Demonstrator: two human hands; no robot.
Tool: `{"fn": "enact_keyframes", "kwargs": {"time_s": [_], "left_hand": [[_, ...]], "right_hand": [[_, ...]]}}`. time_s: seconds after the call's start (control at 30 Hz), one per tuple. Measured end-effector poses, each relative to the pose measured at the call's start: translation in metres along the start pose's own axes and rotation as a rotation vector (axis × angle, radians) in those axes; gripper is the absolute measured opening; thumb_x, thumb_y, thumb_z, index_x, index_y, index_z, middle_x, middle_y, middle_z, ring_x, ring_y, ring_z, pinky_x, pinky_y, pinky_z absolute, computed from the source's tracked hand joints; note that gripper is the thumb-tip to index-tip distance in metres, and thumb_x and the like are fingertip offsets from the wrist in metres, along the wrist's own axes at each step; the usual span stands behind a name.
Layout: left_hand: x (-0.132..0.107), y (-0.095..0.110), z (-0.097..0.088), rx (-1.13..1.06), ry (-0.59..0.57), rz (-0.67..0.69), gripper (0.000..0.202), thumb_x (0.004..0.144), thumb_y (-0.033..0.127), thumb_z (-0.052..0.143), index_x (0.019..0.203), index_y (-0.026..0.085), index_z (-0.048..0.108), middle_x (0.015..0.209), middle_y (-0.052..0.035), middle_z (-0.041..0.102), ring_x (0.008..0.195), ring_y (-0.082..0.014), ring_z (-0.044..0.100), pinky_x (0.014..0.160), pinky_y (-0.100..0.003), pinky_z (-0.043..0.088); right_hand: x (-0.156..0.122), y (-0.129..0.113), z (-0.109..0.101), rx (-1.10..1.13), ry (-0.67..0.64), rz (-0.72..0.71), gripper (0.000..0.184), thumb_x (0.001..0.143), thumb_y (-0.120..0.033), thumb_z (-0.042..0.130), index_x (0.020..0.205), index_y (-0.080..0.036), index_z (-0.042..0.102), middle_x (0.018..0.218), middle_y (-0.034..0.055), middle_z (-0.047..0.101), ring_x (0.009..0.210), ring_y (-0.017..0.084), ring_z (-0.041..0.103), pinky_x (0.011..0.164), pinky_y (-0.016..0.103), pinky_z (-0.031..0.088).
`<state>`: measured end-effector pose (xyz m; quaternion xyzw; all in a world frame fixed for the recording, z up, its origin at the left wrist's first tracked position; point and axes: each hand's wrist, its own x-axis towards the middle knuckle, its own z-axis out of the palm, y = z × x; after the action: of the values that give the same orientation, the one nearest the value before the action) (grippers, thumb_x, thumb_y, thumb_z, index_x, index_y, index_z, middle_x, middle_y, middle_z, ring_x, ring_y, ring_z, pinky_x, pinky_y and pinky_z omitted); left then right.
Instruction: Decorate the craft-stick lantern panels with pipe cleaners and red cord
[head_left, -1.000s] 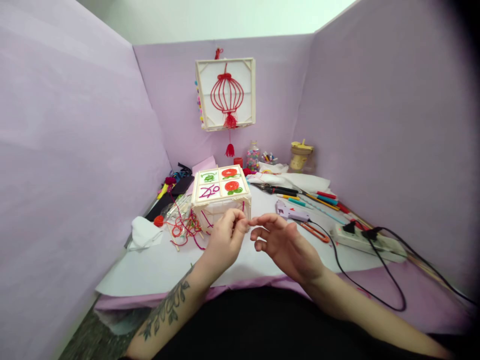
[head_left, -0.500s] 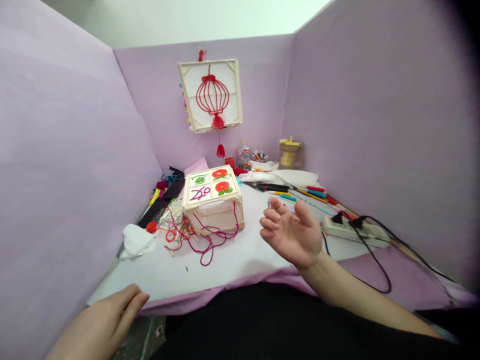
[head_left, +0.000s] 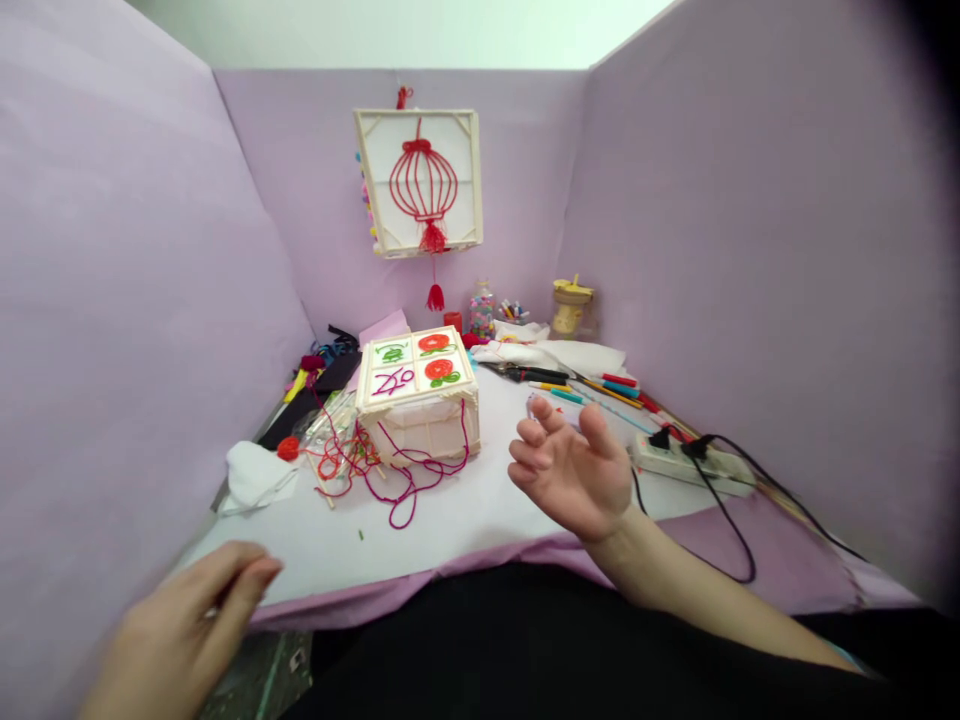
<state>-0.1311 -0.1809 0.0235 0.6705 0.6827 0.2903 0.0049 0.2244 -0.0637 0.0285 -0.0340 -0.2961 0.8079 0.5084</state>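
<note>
My right hand [head_left: 574, 470] hovers palm up over the white table sheet [head_left: 465, 520], fingers loosely curled and apart, holding nothing; it hides the glue gun behind it. My left hand [head_left: 187, 625] is low at the table's near left edge, fingers extended and close together, blurred, with nothing seen in it. A cube lantern of wooden sticks [head_left: 416, 395] with red flower, green and purple yarn panels stands left of my right hand. Red and magenta yarn [head_left: 390, 470] trails from it over the sheet.
A finished lantern with a red tassel [head_left: 420, 180] hangs on the purple back wall. A power strip with black cables [head_left: 690, 460] lies right. Scissors, pens and sticks [head_left: 585, 385], jars [head_left: 570, 310], white cloth [head_left: 255, 475] and dark items fill the back and left.
My left hand left the lantern and dropped to the table's near left edge. My right hand drew back from it and turned palm up. The yarn now lies loose on the sheet.
</note>
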Motion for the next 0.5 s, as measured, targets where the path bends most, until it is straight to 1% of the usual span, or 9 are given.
{"fn": "enact_keyframes", "kwargs": {"time_s": [0.03, 0.07, 0.13, 0.17, 0.23, 0.27, 0.33, 0.4, 0.5], "left_hand": [[0.006, 0.023, 0.007, -0.097, 0.043, 0.058, 0.024, 0.081, 0.051, 0.059, 0.077, 0.029, 0.066, 0.075, 0.0056, 0.068, 0.066, -0.0166, 0.062, 0.062, -0.026, 0.050], [0.014, 0.047, 0.015, -0.201, 0.057, 0.138, 0.021, 0.079, 0.047, 0.063, 0.076, 0.026, 0.067, 0.075, 0.0028, 0.068, 0.066, -0.0161, 0.062, 0.062, -0.025, 0.050], [0.031, 0.091, 0.031, -0.410, 0.031, 0.285, 0.015, 0.082, 0.037, 0.064, 0.075, 0.025, 0.069, 0.075, 0.0003, 0.069, 0.067, -0.0141, 0.062, 0.062, -0.022, 0.050], [0.040, 0.109, 0.039, -0.503, 0.007, 0.336, 0.015, 0.084, 0.034, 0.063, 0.076, 0.024, 0.071, 0.073, -0.0005, 0.069, 0.066, -0.0131, 0.063, 0.060, -0.021, 0.050], [0.054, 0.137, 0.055, -0.628, -0.022, 0.327, 0.017, 0.084, 0.031, 0.063, 0.074, 0.021, 0.072, 0.072, -0.0026, 0.070, 0.066, -0.0133, 0.063, 0.056, -0.020, 0.048], [0.059, 0.146, 0.062, -0.661, -0.014, 0.280, 0.013, 0.083, 0.029, 0.064, 0.078, 0.021, 0.073, 0.076, -0.0035, 0.072, 0.069, -0.0139, 0.064, 0.055, -0.020, 0.047], [0.065, 0.157, 0.072, -0.723, -0.006, 0.211, 0.011, 0.082, 0.027, 0.065, 0.084, 0.020, 0.074, 0.079, -0.0035, 0.073, 0.068, -0.0134, 0.064, 0.056, -0.021, 0.048], [0.067, 0.160, 0.079, -0.774, -0.023, 0.147, 0.013, 0.082, 0.027, 0.064, 0.087, 0.020, 0.074, 0.078, -0.0029, 0.073, 0.065, -0.0126, 0.063, 0.058, -0.022, 0.048], [0.067, 0.160, 0.083, -0.834, -0.062, 0.091, 0.015, 0.082, 0.029, 0.064, 0.085, 0.018, 0.074, 0.074, -0.0025, 0.072, 0.062, -0.0120, 0.061, 0.058, -0.022, 0.048]], "right_hand": [[0.000, 0.003, 0.001, -0.018, -0.010, 0.010, 0.035, 0.081, -0.056, 0.061, 0.100, -0.027, 0.063, 0.083, -0.0006, 0.061, 0.060, 0.010, 0.043, 0.058, 0.025, 0.039], [-0.001, 0.005, 0.002, -0.043, -0.020, 0.020, 0.036, 0.082, -0.058, 0.060, 0.101, -0.028, 0.064, 0.088, 0.0001, 0.064, 0.060, 0.010, 0.044, 0.058, 0.025, 0.039], [-0.002, 0.010, 0.004, -0.106, -0.042, 0.041, 0.037, 0.083, -0.060, 0.057, 0.101, -0.029, 0.065, 0.097, 0.0008, 0.067, 0.061, 0.010, 0.046, 0.058, 0.026, 0.039], [-0.002, 0.012, 0.005, -0.143, -0.049, 0.050, 0.038, 0.083, -0.062, 0.056, 0.101, -0.030, 0.065, 0.101, 0.0012, 0.068, 0.061, 0.011, 0.047, 0.058, 0.026, 0.039], [-0.003, 0.014, 0.007, -0.216, -0.053, 0.061, 0.041, 0.082, -0.066, 0.055, 0.100, -0.031, 0.066, 0.107, 0.0020, 0.069, 0.062, 0.012, 0.048, 0.059, 0.027, 0.040], [-0.004, 0.015, 0.008, -0.245, -0.052, 0.062, 0.042, 0.082, -0.067, 0.054, 0.100, -0.031, 0.066, 0.109, 0.0025, 0.069, 0.063, 0.012, 0.049, 0.059, 0.028, 0.040], [-0.005, 0.015, 0.009, -0.277, -0.047, 0.062, 0.042, 0.080, -0.068, 0.056, 0.099, -0.032, 0.066, 0.110, 0.0034, 0.070, 0.063, 0.014, 0.050, 0.058, 0.028, 0.040], [-0.005, 0.015, 0.008, -0.292, -0.036, 0.057, 0.042, 0.079, -0.067, 0.057, 0.098, -0.031, 0.066, 0.110, 0.0042, 0.070, 0.063, 0.014, 0.051, 0.057, 0.028, 0.039], [-0.004, 0.016, 0.007, -0.337, -0.009, 0.037, 0.043, 0.078, -0.069, 0.057, 0.097, -0.030, 0.066, 0.110, 0.0056, 0.071, 0.062, 0.015, 0.051, 0.055, 0.029, 0.038]]}}
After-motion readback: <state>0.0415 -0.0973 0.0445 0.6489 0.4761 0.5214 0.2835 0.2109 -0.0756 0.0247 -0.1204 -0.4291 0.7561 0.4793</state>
